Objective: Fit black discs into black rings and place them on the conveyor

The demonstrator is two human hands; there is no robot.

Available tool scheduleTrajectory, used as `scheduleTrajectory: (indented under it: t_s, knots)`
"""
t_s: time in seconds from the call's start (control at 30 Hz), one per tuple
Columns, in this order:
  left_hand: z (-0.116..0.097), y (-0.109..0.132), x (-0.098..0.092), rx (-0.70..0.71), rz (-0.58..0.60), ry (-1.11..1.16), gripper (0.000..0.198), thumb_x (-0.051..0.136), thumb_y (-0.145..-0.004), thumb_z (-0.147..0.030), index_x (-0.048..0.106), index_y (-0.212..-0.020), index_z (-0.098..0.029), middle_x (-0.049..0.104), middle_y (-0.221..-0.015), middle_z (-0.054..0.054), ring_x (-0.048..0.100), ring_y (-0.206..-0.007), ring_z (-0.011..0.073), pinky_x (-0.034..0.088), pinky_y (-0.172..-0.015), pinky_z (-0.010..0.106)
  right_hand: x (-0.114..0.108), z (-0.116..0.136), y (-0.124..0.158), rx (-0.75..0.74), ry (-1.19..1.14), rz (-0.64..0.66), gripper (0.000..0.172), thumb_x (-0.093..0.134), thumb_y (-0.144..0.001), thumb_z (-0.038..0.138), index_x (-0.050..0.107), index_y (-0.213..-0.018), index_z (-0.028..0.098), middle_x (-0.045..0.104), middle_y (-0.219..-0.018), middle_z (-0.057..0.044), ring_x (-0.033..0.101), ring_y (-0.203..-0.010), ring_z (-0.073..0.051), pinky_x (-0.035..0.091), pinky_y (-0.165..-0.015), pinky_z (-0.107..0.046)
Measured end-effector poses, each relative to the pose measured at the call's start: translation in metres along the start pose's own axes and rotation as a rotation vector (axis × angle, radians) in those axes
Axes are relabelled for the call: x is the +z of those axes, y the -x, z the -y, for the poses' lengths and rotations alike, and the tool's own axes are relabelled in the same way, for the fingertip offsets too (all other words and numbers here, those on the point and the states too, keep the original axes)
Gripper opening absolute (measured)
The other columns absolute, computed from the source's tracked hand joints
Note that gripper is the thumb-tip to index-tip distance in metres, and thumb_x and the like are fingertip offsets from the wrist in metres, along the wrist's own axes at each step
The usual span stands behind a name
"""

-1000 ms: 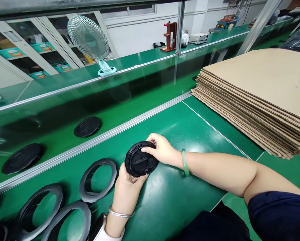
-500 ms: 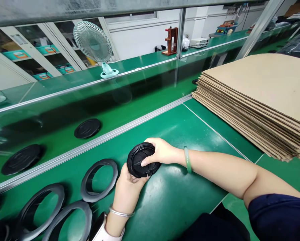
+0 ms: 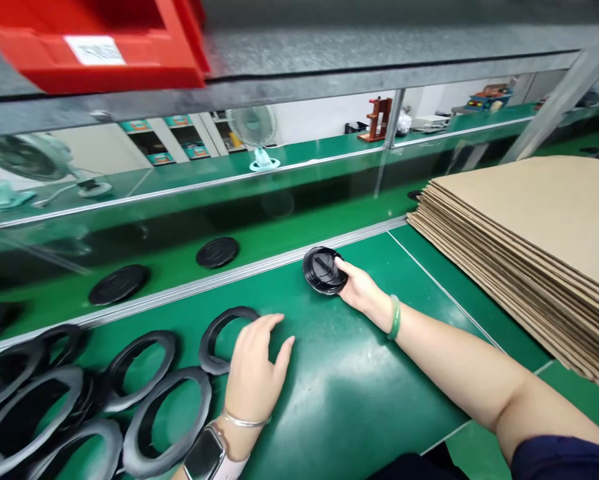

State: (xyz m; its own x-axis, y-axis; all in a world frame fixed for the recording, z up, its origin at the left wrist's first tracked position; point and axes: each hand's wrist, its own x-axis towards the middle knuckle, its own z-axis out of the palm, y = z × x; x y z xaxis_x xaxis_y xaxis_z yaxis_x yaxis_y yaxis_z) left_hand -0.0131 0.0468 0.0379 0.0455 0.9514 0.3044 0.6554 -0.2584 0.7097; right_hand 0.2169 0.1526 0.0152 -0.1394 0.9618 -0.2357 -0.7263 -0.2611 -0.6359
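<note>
My right hand grips a round black plastic cap by its near edge, holding it out close to the metal rail beside the conveyor belt. My left hand hovers open with fingers spread, its fingertips at the nearest dark grey rubber ring. Several more grey rings lie overlapping on the green bench at the lower left.
Black caps ride on the green conveyor belt behind the rail. A tall stack of cardboard sheets fills the right side. A red bin sits on the shelf overhead; a small fan stands beyond the belt.
Both hands held the cap together before. My left hand let go and moved to the ring, and my right hand carried the cap up toward the rail. The view tilted upward.
</note>
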Motion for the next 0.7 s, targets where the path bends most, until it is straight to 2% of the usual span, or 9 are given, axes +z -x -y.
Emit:
scheduleTrajectory:
  t_s: [0.07, 0.1, 0.17, 0.23, 0.33, 0.43, 0.47, 0.57, 0.7]
  knots:
    - [0.009, -0.003, -0.014, 0.02, -0.082, -0.217, 0.037, 0.072, -0.078, -0.034, 0.066, -0.111, -0.019, 0.066, -0.115, 0.018, 0.054, -0.114, 0.0395, 0.035, -0.104, 0.052, -0.001, 0.003, -0.002, 0.037, -0.043, -0.017, 0.022, 0.056, -0.094, 0.025, 0.067, -0.109, 0.014, 0.075, -0.107, -0.009, 0.07, -0.098, -0.02, 0.056, -0.092, -0.035]
    - [0.013, -0.004, -0.02, -0.019, -0.088, -0.268, 0.035, 0.072, -0.077, -0.035, 0.066, -0.107, -0.018, 0.067, -0.109, 0.018, 0.055, -0.112, 0.0409, 0.035, -0.103, 0.054, -0.001, 0.003, -0.002, 0.046, -0.05, -0.018, 0.023, 0.052, -0.096, 0.025, 0.066, -0.111, 0.014, 0.074, -0.109, -0.008, 0.07, -0.099, -0.02, 0.057, -0.091, -0.035]
    - [0.018, -0.005, -0.027, -0.115, -0.046, -0.249, 0.024, 0.071, -0.077, -0.033, 0.067, -0.094, -0.018, 0.068, -0.091, 0.015, 0.059, -0.099, 0.0394, 0.037, -0.099, 0.052, -0.001, 0.003, -0.001, 0.052, -0.055, -0.023, 0.024, 0.049, -0.098, 0.023, 0.066, -0.112, 0.014, 0.074, -0.11, -0.008, 0.07, -0.098, -0.019, 0.057, -0.09, -0.034]
    - [0.015, -0.003, -0.025, -0.138, 0.019, -0.154, 0.015, 0.068, -0.079, -0.033, 0.067, -0.086, -0.02, 0.068, -0.083, 0.011, 0.062, -0.09, 0.0347, 0.041, -0.094, 0.047, -0.001, 0.002, 0.0, 0.052, -0.062, -0.028, 0.025, 0.048, -0.098, 0.023, 0.066, -0.112, 0.014, 0.075, -0.109, -0.007, 0.071, -0.097, -0.019, 0.058, -0.09, -0.033]
    - [-0.004, 0.002, -0.014, -0.189, 0.12, 0.278, 0.02, 0.059, -0.089, -0.039, 0.066, -0.088, -0.021, 0.07, -0.086, 0.008, 0.066, -0.088, 0.0276, 0.047, -0.089, 0.04, -0.001, 0.003, -0.001, 0.058, -0.069, -0.034, 0.026, 0.046, -0.097, 0.023, 0.066, -0.113, 0.014, 0.075, -0.105, -0.008, 0.071, -0.095, -0.02, 0.057, -0.091, -0.036]
    - [-0.019, 0.008, -0.002, -0.456, 0.235, 0.988, 0.024, 0.063, -0.088, -0.043, 0.064, -0.086, -0.019, 0.067, -0.077, 0.003, 0.068, -0.083, 0.0229, 0.052, -0.088, 0.04, -0.001, 0.004, -0.003, 0.065, -0.074, -0.028, 0.028, 0.043, -0.098, 0.024, 0.065, -0.113, 0.014, 0.076, -0.101, -0.008, 0.071, -0.094, -0.021, 0.057, -0.091, -0.038]
    - [-0.019, 0.009, 0.001, -0.549, 0.256, 1.143, 0.023, 0.067, -0.086, -0.041, 0.064, -0.086, -0.018, 0.066, -0.076, 0.002, 0.068, -0.082, 0.022, 0.053, -0.088, 0.04, -0.001, 0.004, -0.004, 0.06, -0.075, -0.018, 0.029, 0.042, -0.098, 0.024, 0.064, -0.114, 0.014, 0.076, -0.102, -0.008, 0.071, -0.094, -0.02, 0.057, -0.091, -0.039]
    - [-0.011, 0.007, 0.007, -0.714, 0.288, 1.341, 0.019, 0.074, -0.082, -0.032, 0.066, -0.088, -0.015, 0.068, -0.079, 0.003, 0.071, -0.086, 0.0214, 0.055, -0.093, 0.041, -0.002, 0.004, -0.004, 0.046, -0.057, 0.017, 0.03, 0.043, -0.098, 0.026, 0.063, -0.117, 0.014, 0.075, -0.104, -0.009, 0.071, -0.095, -0.02, 0.056, -0.092, -0.039]
    - [0.003, 0.0, 0.011, -0.798, 0.309, 1.425, 0.012, 0.072, -0.084, -0.025, 0.069, -0.087, -0.014, 0.071, -0.084, 0.005, 0.072, -0.093, 0.0234, 0.056, -0.097, 0.043, -0.004, 0.004, -0.003, 0.072, -0.047, 0.047, 0.032, 0.044, -0.098, 0.029, 0.063, -0.118, 0.013, 0.074, -0.111, -0.01, 0.07, -0.101, -0.021, 0.054, -0.096, -0.04]
